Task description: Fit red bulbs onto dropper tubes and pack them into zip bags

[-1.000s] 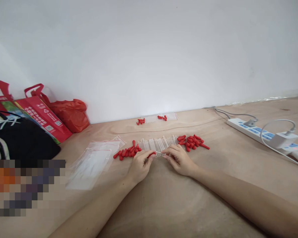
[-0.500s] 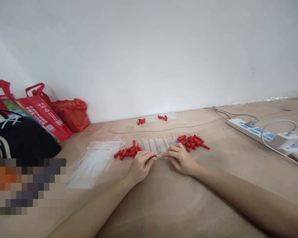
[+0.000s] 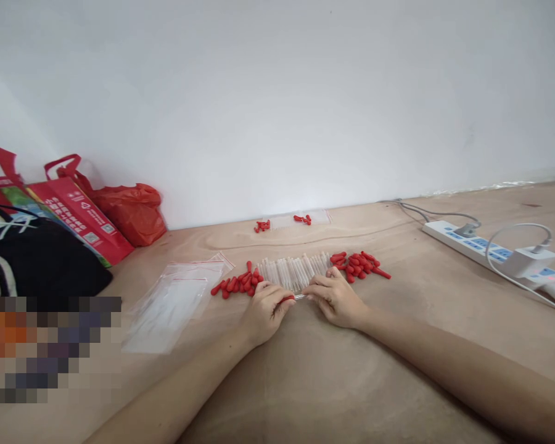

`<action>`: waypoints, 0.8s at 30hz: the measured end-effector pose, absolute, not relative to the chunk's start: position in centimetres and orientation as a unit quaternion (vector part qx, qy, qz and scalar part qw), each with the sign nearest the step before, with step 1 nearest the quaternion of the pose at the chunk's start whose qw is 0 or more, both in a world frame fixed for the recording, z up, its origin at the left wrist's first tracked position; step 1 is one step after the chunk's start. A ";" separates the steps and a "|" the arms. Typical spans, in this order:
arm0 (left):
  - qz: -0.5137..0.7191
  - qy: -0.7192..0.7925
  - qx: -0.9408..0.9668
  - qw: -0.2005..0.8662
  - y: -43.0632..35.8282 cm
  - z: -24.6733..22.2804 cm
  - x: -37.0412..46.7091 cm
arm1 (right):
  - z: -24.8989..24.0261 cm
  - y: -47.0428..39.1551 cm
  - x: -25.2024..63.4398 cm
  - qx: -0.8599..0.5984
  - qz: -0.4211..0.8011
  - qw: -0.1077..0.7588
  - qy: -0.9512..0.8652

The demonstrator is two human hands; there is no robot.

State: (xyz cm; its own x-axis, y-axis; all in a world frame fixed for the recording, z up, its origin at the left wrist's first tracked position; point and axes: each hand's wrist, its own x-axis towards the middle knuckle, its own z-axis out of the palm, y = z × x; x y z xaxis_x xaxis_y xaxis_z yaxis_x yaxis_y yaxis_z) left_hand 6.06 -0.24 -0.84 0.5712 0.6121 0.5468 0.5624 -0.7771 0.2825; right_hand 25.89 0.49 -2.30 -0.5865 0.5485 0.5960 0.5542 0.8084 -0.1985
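Between finger and thumb, my left hand (image 3: 264, 311) pinches a red rubber bulb (image 3: 287, 298). A thin clear tube (image 3: 300, 296) runs from the bulb to my right hand (image 3: 335, 299), whose closed fingers hold its other end. Whether the tube sits inside the bulb is hidden by my fingers. Just beyond both hands lies a row of clear tubes (image 3: 293, 270). One pile of red bulbs (image 3: 235, 283) is left of the row, and another pile of red bulbs (image 3: 361, 266) is right of it.
Clear zip bags (image 3: 169, 305) lie on the wooden table at left. Farther back are a small bag (image 3: 284, 222) and small red bulbs (image 3: 262, 226). A power strip (image 3: 472, 242) with cables is at right. Red bags (image 3: 134, 213) and a black bag (image 3: 50, 262) stand at far left.
Both hands have shifted slightly toward me with the bulb and tube. They keep their grips, and the piles look unchanged.
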 end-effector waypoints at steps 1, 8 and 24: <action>0.324 0.332 0.885 0.034 -0.2 -0.9 6.1 | -2.3 0.4 25.8 -0.313 -0.007 0.332 -0.890; 0.312 0.326 0.892 0.020 -0.3 -0.9 6.2 | -2.0 0.1 25.2 -0.320 -0.015 0.330 -0.888; 0.283 0.371 0.883 0.045 0.0 -0.6 5.9 | -2.1 0.5 25.3 -0.328 0.027 0.317 -0.890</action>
